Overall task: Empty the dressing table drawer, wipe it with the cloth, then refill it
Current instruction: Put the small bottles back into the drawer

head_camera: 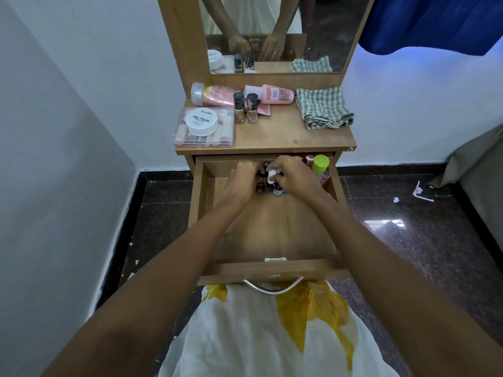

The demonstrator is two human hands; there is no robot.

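The wooden drawer of the dressing table stands pulled out. Both my hands reach into its far end, where several small nail polish bottles stand bunched. My left hand curls its fingers round dark bottles on the left of the bunch. My right hand pinches a white-capped bottle. A green-capped bottle and pink items stand in the drawer's far right corner. The checked cloth lies folded on the tabletop at the right.
On the tabletop's left lie a clear box with a white nail polish remover tub on it, two pink bottles and two upright polish bottles. A mirror rises behind. A wall stands left, a bed right.
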